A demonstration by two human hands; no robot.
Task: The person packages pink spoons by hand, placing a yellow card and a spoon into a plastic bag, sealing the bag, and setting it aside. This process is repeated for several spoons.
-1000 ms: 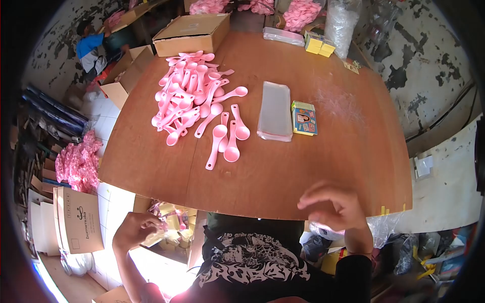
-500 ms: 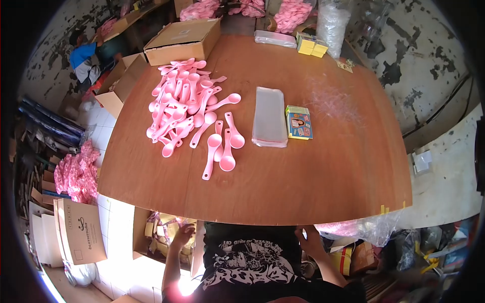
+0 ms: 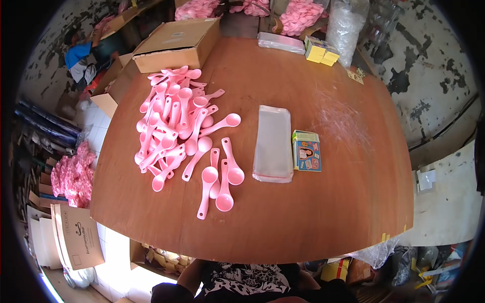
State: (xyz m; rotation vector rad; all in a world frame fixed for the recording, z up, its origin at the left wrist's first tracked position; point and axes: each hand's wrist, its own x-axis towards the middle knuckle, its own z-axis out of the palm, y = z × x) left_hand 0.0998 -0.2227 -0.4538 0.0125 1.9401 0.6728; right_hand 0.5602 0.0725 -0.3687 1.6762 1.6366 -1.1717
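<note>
Neither of my hands shows; only parts of my forearms are visible below the front edge of the wooden table [image 3: 323, 217]. A heap of pink measuring spoons [image 3: 174, 108] covers the table's left side. Several pink spoons [image 3: 224, 202] lie apart from it, nearer the front. Right of them rests a flat stack of clear plastic bags [image 3: 273, 146]. A small blue and yellow box [image 3: 307, 155] with a printed picture stands against the stack's right side.
At the back are a cardboard box [image 3: 177, 45], more clear bags [image 3: 281, 42], yellow boxes [image 3: 322, 51] and a plastic roll [image 3: 347, 30]. Plastic scraps [image 3: 343, 121] lie on the right. A person [image 3: 81, 60] sits at the far left. A carton [image 3: 78, 235] stands on the floor.
Both hands, seen just below the table's front edge before, have dropped out of sight. The camera view has tilted, so the table appears lower; the spoons and bags look undisturbed.
</note>
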